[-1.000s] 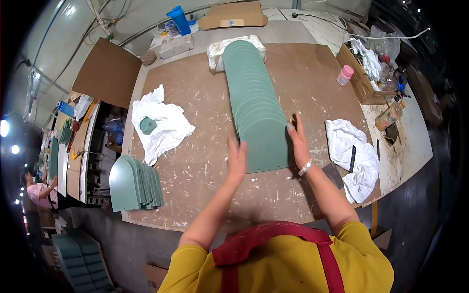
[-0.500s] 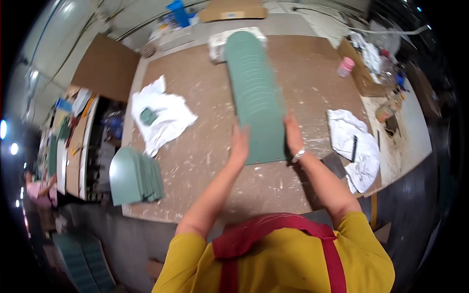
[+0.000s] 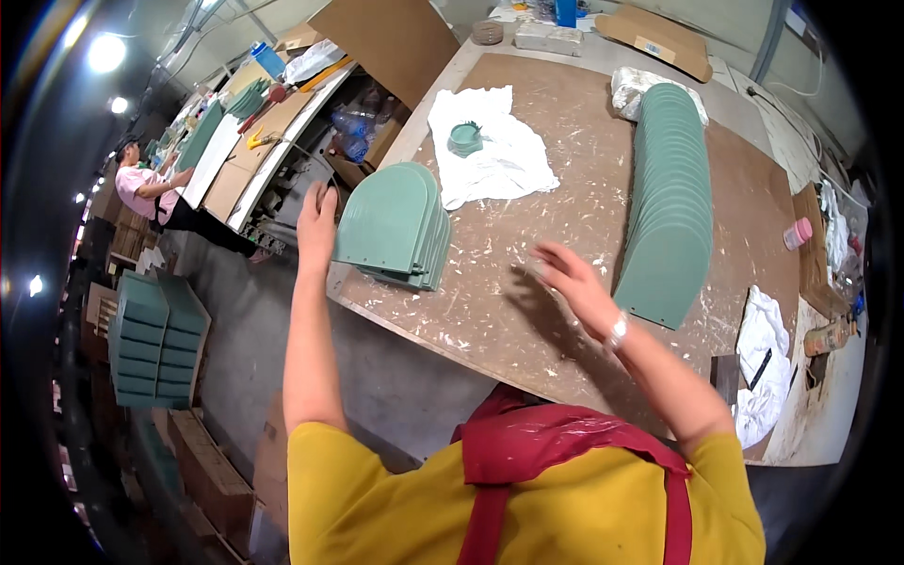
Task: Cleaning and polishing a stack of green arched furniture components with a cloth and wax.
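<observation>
We see a brown table, scuffed and flecked with white, spread beneath and beyond the right hand. That hand hangs over bare board, fingers loosely spread and holding nothing that we can make out. The left hand is raised past the table's edge, fingers slightly apart, just beside a stack of round-topped green panels; we see nothing gripped there, and cannot tell whether it touches the stack.

To the right of the right hand lies a long row of overlapping green panels, its far end at a white block. Ahead of the right hand and a little to its left, a green roll sits on a white cloth. Well to its right we find a second cloth, a pink jar and a crate.

Beyond the left hand, a person in pink stands at another table under a bright lamp. Left of and below that same hand, we see a green bundle by the grey floor
</observation>
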Demonstrator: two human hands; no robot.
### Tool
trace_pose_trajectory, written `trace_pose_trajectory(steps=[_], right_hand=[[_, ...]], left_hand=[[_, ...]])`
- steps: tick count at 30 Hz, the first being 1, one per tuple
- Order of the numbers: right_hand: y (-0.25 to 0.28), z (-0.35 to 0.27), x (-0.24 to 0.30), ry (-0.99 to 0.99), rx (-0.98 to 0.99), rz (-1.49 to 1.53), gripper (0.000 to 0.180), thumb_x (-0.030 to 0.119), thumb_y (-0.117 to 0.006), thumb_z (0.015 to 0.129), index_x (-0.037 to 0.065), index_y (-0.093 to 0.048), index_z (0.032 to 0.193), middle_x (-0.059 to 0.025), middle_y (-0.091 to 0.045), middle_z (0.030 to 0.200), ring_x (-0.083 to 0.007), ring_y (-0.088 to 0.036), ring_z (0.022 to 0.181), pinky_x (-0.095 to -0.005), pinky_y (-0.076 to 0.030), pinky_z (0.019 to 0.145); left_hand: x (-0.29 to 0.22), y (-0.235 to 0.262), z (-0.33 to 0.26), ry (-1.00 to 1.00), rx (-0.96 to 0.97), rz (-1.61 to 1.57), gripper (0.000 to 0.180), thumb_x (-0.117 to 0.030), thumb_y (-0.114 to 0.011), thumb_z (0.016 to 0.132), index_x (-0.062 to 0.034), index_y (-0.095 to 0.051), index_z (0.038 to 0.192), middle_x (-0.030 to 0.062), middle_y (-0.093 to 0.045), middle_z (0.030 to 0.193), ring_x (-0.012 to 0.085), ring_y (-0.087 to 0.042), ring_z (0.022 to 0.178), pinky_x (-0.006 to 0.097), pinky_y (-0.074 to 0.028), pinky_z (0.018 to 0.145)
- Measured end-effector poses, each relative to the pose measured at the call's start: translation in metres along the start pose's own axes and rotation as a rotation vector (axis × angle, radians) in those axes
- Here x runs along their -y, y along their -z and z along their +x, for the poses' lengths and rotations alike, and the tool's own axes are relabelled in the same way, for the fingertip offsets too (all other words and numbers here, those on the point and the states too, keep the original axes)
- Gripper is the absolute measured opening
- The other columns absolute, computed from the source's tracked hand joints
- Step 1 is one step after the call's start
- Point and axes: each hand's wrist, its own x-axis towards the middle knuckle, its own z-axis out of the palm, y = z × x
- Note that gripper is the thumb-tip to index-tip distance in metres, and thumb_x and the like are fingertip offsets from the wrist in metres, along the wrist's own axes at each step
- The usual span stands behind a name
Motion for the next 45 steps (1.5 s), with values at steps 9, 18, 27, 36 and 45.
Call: trace_pose_trajectory(steps=[9,18,27,36,45], right_hand=[[-0.147,0.157,-0.036,0.146,-0.108,-0.143,0.072,0.023,-0.069,0.082,-0.006,-0.037,0.139,-0.0245,-0.052,0.133,-0.0342,-0.051,0.124,-0.0396,-0.041,0.105],[-0.153,0.146,-0.052,0.361,-0.176,-0.208,0.071,0.007,-0.066,0.082,-0.003,-0.031,0.143,-0.0251,-0.04,0.142,-0.0359,-0.039,0.135,-0.0393,-0.03,0.114],[-0.086,0.078,-0.013,0.457,-0.019,0.169,0.088,0.015,-0.074,0.082,0.005,-0.021,0.152,-0.0217,-0.041,0.144,-0.0299,-0.043,0.133,-0.0374,-0.036,0.11],[0.061,-0.103,-0.022,0.276,-0.545,-0.113,0.081,0.014,-0.074,0.082,0.001,-0.03,0.15,-0.0162,-0.043,0.146,-0.0233,-0.041,0.134,-0.0354,-0.033,0.112],[0.154,-0.161,-0.063,0.273,-0.77,-0.721,0.079,0.017,-0.07,0.083,0.003,-0.03,0.149,-0.0219,-0.024,0.156,-0.0361,-0.025,0.144,-0.0405,-0.023,0.117]], left_hand=[[0.067,-0.013,0.01,0.381,0.591,-0.384,0.049,-0.031,-0.054,0.099,-0.0007,-0.049,0.137,0.0079,-0.06,0.126,0.0168,-0.055,0.114,0.033,-0.042,0.098],[0.034,-0.01,-0.017,0.274,0.476,-0.5,0.063,-0.02,-0.058,0.097,-0.0007,-0.03,0.15,0.014,-0.04,0.148,0.0244,-0.041,0.133,0.035,-0.033,0.109],[-0.019,-0.038,-0.075,-0.145,0.198,-0.315,0.068,-0.015,-0.055,0.096,0.0018,-0.02,0.152,0.0196,-0.027,0.156,0.0296,-0.028,0.143,0.039,-0.021,0.116],[-0.079,-0.196,-0.22,-0.056,0.721,-0.568,0.085,-0.012,-0.064,0.088,0.0061,-0.011,0.151,0.0237,-0.022,0.156,0.0344,-0.024,0.144,0.041,-0.017,0.118],[-0.119,-0.271,-0.278,-0.387,0.785,-0.386,0.081,-0.015,-0.061,0.09,0.0048,-0.01,0.151,0.0289,-0.025,0.152,0.0418,-0.028,0.14,0.046,-0.023,0.115]])
